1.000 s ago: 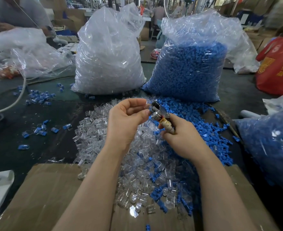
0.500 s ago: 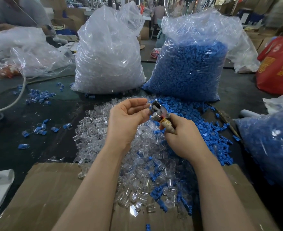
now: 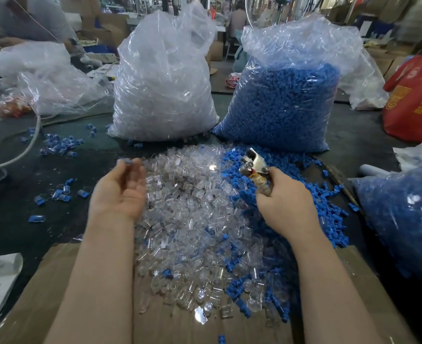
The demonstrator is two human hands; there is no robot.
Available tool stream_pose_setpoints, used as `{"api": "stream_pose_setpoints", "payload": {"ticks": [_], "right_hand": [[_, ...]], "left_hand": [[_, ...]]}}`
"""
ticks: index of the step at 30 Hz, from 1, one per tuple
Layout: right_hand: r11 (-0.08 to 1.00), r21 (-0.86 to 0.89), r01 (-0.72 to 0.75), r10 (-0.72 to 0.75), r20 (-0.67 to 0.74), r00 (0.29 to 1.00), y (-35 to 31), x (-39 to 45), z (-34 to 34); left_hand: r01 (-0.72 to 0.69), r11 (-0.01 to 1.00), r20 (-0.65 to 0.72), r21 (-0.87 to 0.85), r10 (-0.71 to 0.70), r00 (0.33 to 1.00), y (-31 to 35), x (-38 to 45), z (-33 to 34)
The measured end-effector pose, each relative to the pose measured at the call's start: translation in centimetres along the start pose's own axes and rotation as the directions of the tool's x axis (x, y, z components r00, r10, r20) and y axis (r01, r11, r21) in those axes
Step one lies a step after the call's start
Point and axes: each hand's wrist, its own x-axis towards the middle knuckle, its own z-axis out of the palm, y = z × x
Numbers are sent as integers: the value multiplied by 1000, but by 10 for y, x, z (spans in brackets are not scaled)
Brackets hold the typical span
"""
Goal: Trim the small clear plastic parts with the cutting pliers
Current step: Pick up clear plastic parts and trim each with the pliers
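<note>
Over on the left side, the left hand (image 3: pixel 119 192) is blurry, palm up, fingers loosely spread, something small and blue at the fingertips. Clear plastic parts (image 3: pixel 187 207) are heaped mid-table, and the right hand (image 3: pixel 287 207) grips the cutting pliers (image 3: pixel 253 163), tip pointing up.

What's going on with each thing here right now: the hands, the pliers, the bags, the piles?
Left hand: open, palm up, blurred, away from the pliers.
Right hand: grips the pliers' handles.
Pliers: held upright, nothing visible in the jaws.
Clear parts: loose heap on the table.
Blue parts: loose heap beside them.
Clear bag: full, upright, top open.
Blue bag: full, upright, top open.
</note>
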Motion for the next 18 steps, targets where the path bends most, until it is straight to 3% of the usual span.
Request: {"api": "stream_pose_setpoints", "payload": {"ticks": [3, 6, 13, 15, 16, 17, 18], "right_hand": [[987, -130, -91, 84, -57, 995, 4, 2, 2], [961, -177, -211, 192, -117, 974, 8, 4, 2], [920, -269, -286, 266, -108, 958, 12, 3, 6], [910, -293, -291, 278, -86, 957, 12, 4, 8], [909, -300, -288, 278, -75, 958, 12, 4, 9], [910, -305, -282, 276, -62, 959, 12, 5, 10], [911, -308, -275, 275, -46, 960, 11, 5, 10]], "left_hand": [[-54, 976, -144, -212, 23, 989, 18, 6, -12], [-87, 937, -203, -338, 18, 979, 28, 10, -20], [-126, 933, -183, -337, 66, 981, 29, 14, -22], [-118, 977, -142, -179, 93, 986, 26, 14, -19], [-113, 993, -115, -19, 110, 987, 23, 13, -16], [-122, 972, -80, 203, 140, 987, 18, 11, -12], [-155, 877, -22, 455, 186, 982, 13, 7, -8]]}}
